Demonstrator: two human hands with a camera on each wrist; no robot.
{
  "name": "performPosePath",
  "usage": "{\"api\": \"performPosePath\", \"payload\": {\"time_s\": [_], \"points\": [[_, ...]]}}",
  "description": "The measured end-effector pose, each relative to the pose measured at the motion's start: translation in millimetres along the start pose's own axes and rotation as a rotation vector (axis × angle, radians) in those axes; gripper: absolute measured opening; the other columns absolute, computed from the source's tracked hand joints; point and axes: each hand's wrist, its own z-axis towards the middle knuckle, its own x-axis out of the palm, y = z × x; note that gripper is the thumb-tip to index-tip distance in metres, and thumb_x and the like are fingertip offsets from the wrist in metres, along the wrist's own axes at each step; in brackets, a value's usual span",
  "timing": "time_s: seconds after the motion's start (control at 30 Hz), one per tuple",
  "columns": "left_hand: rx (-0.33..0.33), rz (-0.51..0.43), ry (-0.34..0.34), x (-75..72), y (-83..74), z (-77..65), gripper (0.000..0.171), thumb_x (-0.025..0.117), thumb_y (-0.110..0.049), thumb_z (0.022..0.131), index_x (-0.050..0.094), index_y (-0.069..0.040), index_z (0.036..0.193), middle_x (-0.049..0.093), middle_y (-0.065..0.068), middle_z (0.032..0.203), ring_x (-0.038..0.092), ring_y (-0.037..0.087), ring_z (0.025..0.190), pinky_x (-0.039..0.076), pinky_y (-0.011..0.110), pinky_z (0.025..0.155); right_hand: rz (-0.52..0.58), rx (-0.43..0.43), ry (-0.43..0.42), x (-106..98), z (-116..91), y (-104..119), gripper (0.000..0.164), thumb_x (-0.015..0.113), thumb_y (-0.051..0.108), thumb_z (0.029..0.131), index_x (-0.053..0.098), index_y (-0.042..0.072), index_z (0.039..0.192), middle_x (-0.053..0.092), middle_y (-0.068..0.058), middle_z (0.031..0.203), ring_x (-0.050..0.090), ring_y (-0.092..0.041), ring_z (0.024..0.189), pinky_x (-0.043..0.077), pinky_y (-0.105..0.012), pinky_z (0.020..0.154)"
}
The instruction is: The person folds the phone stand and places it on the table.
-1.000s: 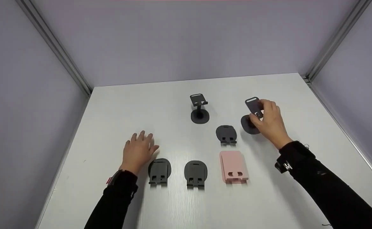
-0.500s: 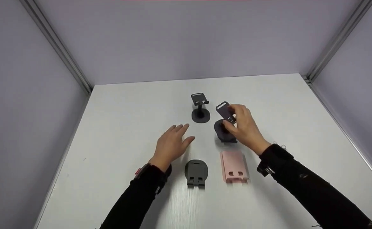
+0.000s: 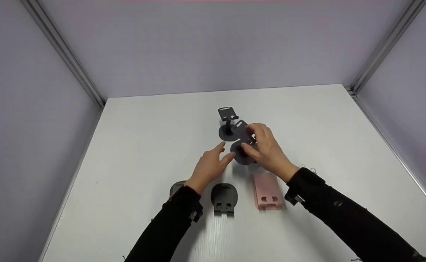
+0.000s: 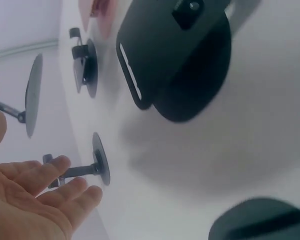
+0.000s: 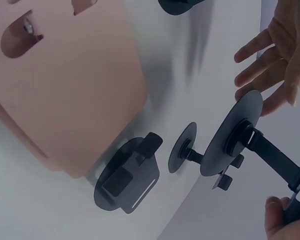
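My right hand point(image 3: 269, 151) grips a dark unfolded phone stand point(image 3: 242, 131) by its plate and arm. Its round base point(image 5: 232, 132) hangs tilted above the white table, as the right wrist view shows. Close to that base is my left hand point(image 3: 209, 165), fingers extended and thumb apart; whether they touch it I cannot tell. Just behind the held stand, another dark phone stand point(image 3: 227, 113) stands unfolded on the table. A folded dark stand point(image 5: 135, 175) lies under my right hand, mostly hidden in the head view.
Nearer to me lie a pink folded stand point(image 3: 267, 191) and a dark folded stand point(image 3: 224, 196). My left wrist partly covers another dark folded stand point(image 3: 176, 187). Pale walls point(image 3: 213, 47) enclose the table point(image 3: 136, 134) at the back and sides.
My right hand has carried the unfolded stand leftward from the table's right part to the middle. My left hand has moved right and forward towards it.
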Motion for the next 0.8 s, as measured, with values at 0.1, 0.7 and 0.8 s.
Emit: {"api": "performPosePath", "payload": {"time_s": [0.1, 0.7, 0.8], "points": [[-0.025, -0.073, 0.001, 3.8, -0.9, 1.6, 0.063, 0.055, -0.045, 0.104, 0.045, -0.006, 0.153, 0.062, 0.016, 0.141, 0.057, 0.033, 0.132, 0.046, 0.049, 0.109, 0.015, -0.033, -0.004, 3.1, -0.3, 5.8, 0.045, 0.067, 0.017, 0.098, 0.048, -0.004, 0.134, 0.053, -0.023, 0.128, 0.052, -0.035, 0.116, 0.045, -0.049, 0.099], [-0.111, -0.352, -0.080, -5.8, 2.1, 5.4, 0.025, 0.064, -0.011, 0.100, 0.064, 0.002, 0.121, 0.075, 0.013, 0.089, 0.071, 0.015, 0.069, 0.056, 0.026, 0.063, 0.091, -0.033, 0.118, 9.1, -5.2, 6.8, 0.064, 0.073, 0.022, 0.096, 0.039, 0.001, 0.146, 0.047, -0.017, 0.137, 0.056, -0.024, 0.102, 0.053, -0.039, 0.087], [-0.115, -0.377, -0.086, -6.6, 2.9, 5.7, 0.023, 0.062, -0.009, 0.101, 0.063, 0.002, 0.121, 0.074, 0.015, 0.087, 0.073, 0.019, 0.068, 0.060, 0.029, 0.062, 0.096, -0.007, 0.142, 7.6, -5.7, 6.6, 0.071, 0.074, 0.022, 0.095, 0.035, 0.003, 0.152, 0.045, -0.017, 0.141, 0.058, -0.024, 0.105, 0.055, -0.040, 0.089]]}}
